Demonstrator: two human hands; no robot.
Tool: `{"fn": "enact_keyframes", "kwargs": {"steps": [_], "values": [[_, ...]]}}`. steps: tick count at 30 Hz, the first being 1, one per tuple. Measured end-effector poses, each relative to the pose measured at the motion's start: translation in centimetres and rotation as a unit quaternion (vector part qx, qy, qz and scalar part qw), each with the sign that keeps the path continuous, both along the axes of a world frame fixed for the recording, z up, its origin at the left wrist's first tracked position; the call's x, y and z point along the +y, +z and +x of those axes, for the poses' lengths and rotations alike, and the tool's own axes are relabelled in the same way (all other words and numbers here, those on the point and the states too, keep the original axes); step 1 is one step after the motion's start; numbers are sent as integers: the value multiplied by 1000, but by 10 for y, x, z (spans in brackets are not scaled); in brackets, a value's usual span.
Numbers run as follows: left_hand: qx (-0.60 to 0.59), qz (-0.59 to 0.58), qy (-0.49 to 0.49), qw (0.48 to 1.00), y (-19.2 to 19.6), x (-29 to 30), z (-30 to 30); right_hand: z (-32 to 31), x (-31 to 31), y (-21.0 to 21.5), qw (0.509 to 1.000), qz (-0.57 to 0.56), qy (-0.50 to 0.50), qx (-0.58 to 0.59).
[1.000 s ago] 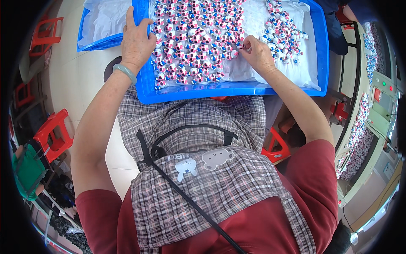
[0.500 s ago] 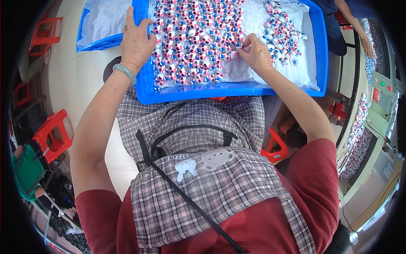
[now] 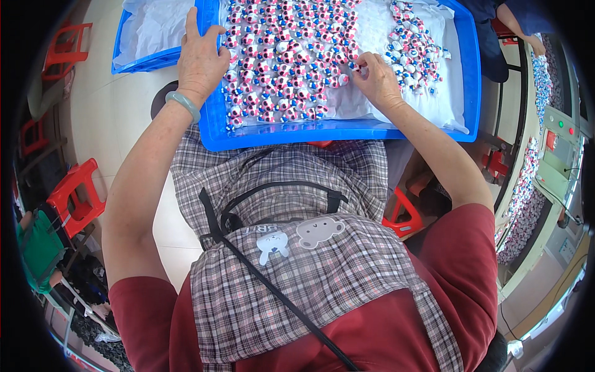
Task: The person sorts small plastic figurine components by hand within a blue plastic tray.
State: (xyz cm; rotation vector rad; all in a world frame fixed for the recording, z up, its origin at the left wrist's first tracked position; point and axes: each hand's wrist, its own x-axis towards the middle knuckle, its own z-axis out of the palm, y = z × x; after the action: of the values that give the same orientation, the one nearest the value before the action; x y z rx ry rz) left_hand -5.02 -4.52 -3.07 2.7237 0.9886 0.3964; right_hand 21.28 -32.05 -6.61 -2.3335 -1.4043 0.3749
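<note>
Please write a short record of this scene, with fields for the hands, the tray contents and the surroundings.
Left hand: spread, at the left rim of the blue plastic tray
Right hand: fingers bent together beside the rows; grip on a figurine unclear
Tray contents: figurine rows at left, loose figurine heap at right; white, pink and blue
Lining: white sheet
Worn: pale green bangle, plaid apron
Nearby: smaller blue tray, red plastic stool

A factory workshop: at twelve o'clock a blue tray [image 3: 334, 134] holds rows of near-identical small figures [image 3: 282, 71]; around three, a control box [image 3: 563, 126] with coloured buttons adjoins heaped pieces [image 3: 524, 226]; at two, a co-worker's hand [image 3: 537, 44].
</note>
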Motion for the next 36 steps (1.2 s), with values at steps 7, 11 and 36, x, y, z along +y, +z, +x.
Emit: {"fn": "enact_keyframes", "kwargs": {"steps": [7, 11, 36], "values": [[-4, 16, -6, 1000, -4, 3, -2, -8, -3, 19, 991, 50, 113, -49], [17, -12, 10, 1000, 2, -2, 3, -13, -4, 11, 985, -32, 160, -59], [5, -2, 4, 1000, -2, 1, -1, -4, -12, 14, 957, -146, 202, -147]]}}
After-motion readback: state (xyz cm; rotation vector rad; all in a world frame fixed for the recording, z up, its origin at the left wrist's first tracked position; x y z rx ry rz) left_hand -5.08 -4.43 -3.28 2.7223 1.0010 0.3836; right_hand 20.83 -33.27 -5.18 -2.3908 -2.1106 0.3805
